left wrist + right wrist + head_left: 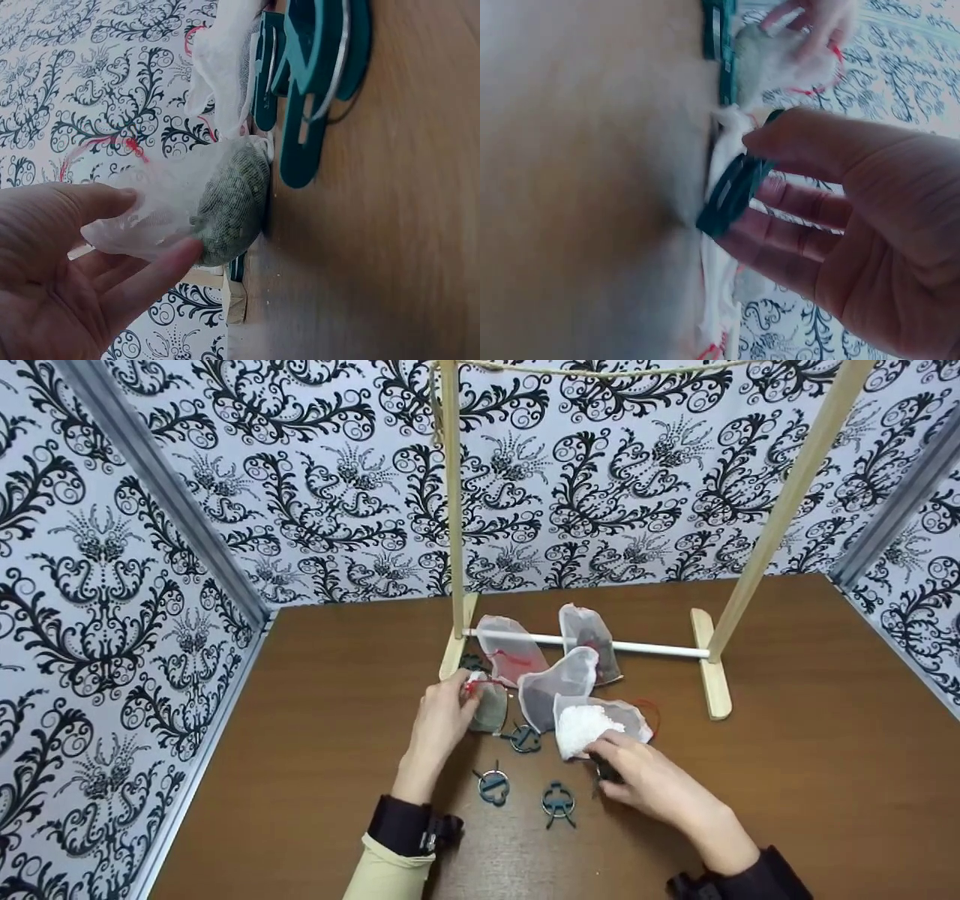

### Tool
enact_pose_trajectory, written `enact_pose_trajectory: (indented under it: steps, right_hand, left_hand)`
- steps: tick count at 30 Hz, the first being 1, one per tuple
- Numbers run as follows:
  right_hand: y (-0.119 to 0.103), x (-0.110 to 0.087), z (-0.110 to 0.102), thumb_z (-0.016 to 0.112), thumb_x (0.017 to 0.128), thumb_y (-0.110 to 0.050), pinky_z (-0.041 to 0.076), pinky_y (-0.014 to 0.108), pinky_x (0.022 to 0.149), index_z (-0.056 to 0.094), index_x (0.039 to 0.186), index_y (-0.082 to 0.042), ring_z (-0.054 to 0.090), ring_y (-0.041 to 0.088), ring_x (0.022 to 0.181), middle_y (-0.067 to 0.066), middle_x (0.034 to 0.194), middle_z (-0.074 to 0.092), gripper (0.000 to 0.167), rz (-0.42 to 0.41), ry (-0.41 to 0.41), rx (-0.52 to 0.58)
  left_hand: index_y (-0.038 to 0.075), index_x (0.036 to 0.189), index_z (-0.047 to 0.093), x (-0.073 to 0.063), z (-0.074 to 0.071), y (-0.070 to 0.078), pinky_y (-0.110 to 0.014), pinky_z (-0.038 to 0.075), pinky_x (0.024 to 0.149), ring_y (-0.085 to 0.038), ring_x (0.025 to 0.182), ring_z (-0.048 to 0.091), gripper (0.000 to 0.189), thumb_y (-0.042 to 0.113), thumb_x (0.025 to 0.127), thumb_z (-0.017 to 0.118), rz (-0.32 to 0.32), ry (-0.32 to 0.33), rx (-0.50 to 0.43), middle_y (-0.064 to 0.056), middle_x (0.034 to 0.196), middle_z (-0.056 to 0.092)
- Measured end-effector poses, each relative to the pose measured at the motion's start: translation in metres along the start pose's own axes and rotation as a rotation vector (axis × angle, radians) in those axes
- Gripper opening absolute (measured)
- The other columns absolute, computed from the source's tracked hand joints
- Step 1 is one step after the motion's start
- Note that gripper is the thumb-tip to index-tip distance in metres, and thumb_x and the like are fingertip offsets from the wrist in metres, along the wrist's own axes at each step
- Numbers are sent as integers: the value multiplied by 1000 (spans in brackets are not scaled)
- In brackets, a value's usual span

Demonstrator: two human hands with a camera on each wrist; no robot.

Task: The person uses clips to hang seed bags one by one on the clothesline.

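Note:
My left hand (436,724) holds the upper part of a small mesh drawstring bag (491,711) between thumb and fingers. In the left wrist view, greenish dried bits fill the bottom of this bag (236,202), which sits at the tabletop, and a red cord hangs at its top. My right hand (664,784) pinches a dark green spring clip (735,196) between thumb and fingers, tilted just over the table. Beside those fingers in the head view lies a mesh bag with white contents (585,726).
Three more mesh bags (559,682) lie behind, some overlapping the white rod (645,648) of a wooden stand (454,510). Several green clips with metal rings, such as one clip (493,786), are spread on the brown table (315,750). Patterned walls (352,472) enclose the table's back and sides.

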State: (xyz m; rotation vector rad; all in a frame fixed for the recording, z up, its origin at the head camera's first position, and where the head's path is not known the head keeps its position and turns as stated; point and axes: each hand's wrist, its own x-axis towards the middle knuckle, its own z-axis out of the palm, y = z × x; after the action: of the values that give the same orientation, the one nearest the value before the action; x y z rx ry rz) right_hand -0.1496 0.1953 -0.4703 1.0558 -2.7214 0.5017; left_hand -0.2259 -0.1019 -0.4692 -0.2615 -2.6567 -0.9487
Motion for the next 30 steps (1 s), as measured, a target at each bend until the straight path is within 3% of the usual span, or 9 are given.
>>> enact_pose_trajectory:
  steps: [6, 10, 16, 22, 27, 30]
  right_hand:
    - [6, -2, -11, 81, 79, -10, 55, 44, 83, 66, 111, -5, 67, 24, 97, 8, 106, 70, 36, 64, 24, 30]
    - [10, -3, -12, 82, 79, -13, 56, 43, 83, 67, 109, -5, 67, 24, 98, 8, 106, 70, 35, 74, 48, 28]
    - [17, -3, -18, 79, 74, -6, 55, 39, 78, 67, 111, -3, 65, 22, 91, 9, 105, 70, 39, 42, 84, 65]
    - [27, -4, -30, 82, 71, 2, 55, 29, 68, 69, 113, -2, 66, 19, 79, 6, 96, 72, 44, -12, 178, 195]
    - [31, -6, -37, 87, 72, -9, 52, 19, 65, 72, 111, -6, 63, 11, 75, -1, 90, 71, 41, 76, 244, 295]
    - [31, -6, -37, 86, 75, -15, 50, 21, 63, 73, 111, -10, 59, 5, 74, -4, 88, 70, 38, 130, 258, 309]
  left_hand:
    - [8, 90, 68, 2, -1, -1, -36, 50, 65, -20, 73, 60, 12, 6, 82, 77, -17, 20, -35, -4, 76, 67]
    - [8, 80, 68, 3, -1, -2, -33, 46, 59, -17, 67, 56, 8, 4, 82, 74, 7, 48, -29, -2, 68, 62]
    - [10, 84, 74, 3, -1, 0, -35, 52, 62, -17, 71, 64, 8, 3, 83, 72, 23, 112, -55, -3, 78, 74]
    - [15, 89, 78, 3, -5, 7, -40, 57, 68, -18, 79, 72, 9, 8, 85, 75, 22, 170, -65, -2, 87, 78]
    - [21, 95, 80, 2, -8, 13, -46, 57, 69, -23, 83, 75, 12, 15, 86, 76, 3, 210, -31, -1, 93, 79]
    - [22, 99, 80, 0, -9, 16, -47, 57, 71, -26, 89, 76, 14, 17, 86, 76, -5, 214, -29, -2, 99, 79]
